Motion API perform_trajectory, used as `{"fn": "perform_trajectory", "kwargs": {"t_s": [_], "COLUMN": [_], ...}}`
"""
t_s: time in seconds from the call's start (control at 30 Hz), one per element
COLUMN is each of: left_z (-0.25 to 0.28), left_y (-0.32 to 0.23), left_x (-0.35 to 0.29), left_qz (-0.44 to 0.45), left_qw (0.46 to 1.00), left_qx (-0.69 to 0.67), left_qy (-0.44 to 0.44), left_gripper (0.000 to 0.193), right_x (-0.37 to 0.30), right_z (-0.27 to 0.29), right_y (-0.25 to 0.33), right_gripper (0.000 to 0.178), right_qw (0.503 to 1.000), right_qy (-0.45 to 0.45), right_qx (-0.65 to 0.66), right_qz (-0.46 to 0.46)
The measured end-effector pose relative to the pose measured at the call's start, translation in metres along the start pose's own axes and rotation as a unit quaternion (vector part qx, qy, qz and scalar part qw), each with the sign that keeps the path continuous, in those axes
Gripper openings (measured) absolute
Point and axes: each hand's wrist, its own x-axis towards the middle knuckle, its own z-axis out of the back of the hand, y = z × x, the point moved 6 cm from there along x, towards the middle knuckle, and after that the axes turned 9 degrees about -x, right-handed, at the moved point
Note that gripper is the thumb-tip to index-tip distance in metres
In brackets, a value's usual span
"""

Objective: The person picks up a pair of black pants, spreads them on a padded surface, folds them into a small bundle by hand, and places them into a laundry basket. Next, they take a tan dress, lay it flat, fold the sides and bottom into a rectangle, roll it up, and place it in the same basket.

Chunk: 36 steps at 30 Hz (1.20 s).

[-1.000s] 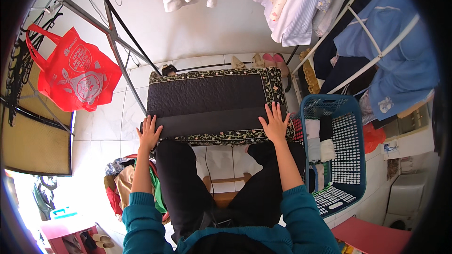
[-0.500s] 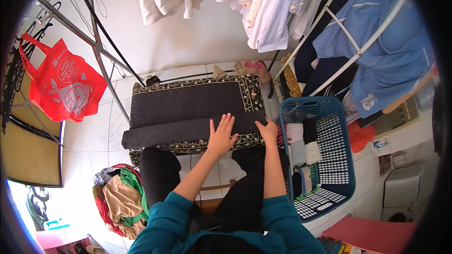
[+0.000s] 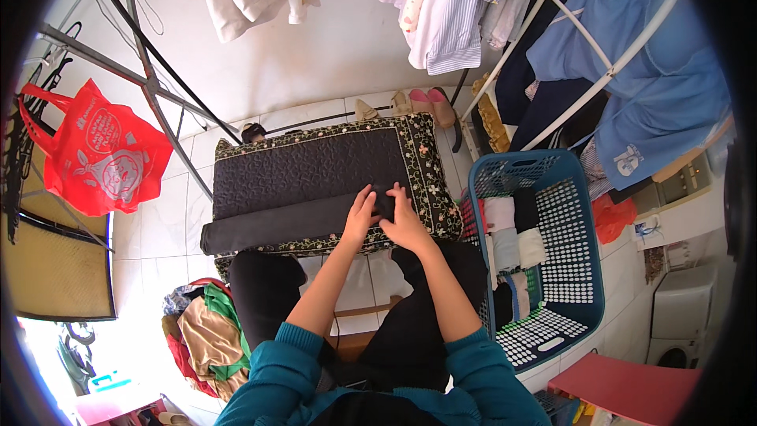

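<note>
A long strip of folded black cloth (image 3: 276, 222) lies across the near part of a dark quilted cushion (image 3: 315, 159) with a floral border. Its right end is bunched into a short thick turn between my hands. My left hand (image 3: 359, 219) has its fingers bent against the left side of that turn, and the thumb is partly hidden. From the right, my right hand (image 3: 405, 226) curls its thumb and fingers round the same end. The kind of garment cannot be made out.
To the right stands a blue laundry basket (image 3: 597, 268) holding several rolled clothes (image 3: 505, 249). A heap of crumpled clothes (image 3: 206, 335) sits at the left. A red bag (image 3: 110, 154) hangs from a metal rack (image 3: 150, 79); clothes (image 3: 449, 12) hang overhead, and shoes (image 3: 432, 106) stand behind the cushion.
My right hand has moved left, bringing the strip's right end inward, so the strip is shorter. My left hand has gone from flat to curled beside it. The view has shifted slightly.
</note>
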Motion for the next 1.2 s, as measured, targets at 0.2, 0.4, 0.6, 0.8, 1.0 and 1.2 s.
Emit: {"fn": "perform_trajectory", "kwargs": {"t_s": [0.2,0.4,0.6,0.8,1.0,1.2], "left_z": [0.004,-0.002,-0.031,-0.023,-0.035,-0.064], "left_y": [-0.001,-0.022,-0.016,-0.008,-0.011,0.004], "left_x": [0.009,-0.005,-0.036,-0.039,-0.035,-0.025], "left_qz": [-0.073,-0.197,-0.339,-0.309,-0.288,-0.267], "left_qw": [0.99,0.933,0.694,0.689,0.689,0.76], "left_qx": [0.121,0.28,0.635,0.656,0.664,0.593], "left_qy": [-0.028,-0.11,0.0,-0.017,-0.025,0.019], "left_gripper": [0.047,0.042,0.048,0.057,0.056,0.054], "right_x": [0.004,0.009,0.012,-0.003,0.01,0.0], "right_z": [0.002,-0.018,-0.027,0.008,-0.003,0.051], "right_y": [-0.004,-0.01,-0.013,-0.023,-0.047,-0.03], "right_gripper": [0.069,0.046,0.047,0.06,0.043,0.034], "right_qw": [0.996,0.985,0.981,0.964,0.973,0.964], "right_qy": [-0.04,-0.076,-0.061,-0.096,-0.162,-0.218], "right_qx": [0.058,-0.14,-0.176,-0.094,-0.026,0.035], "right_qz": [0.049,0.064,0.053,-0.23,-0.165,-0.145]}}
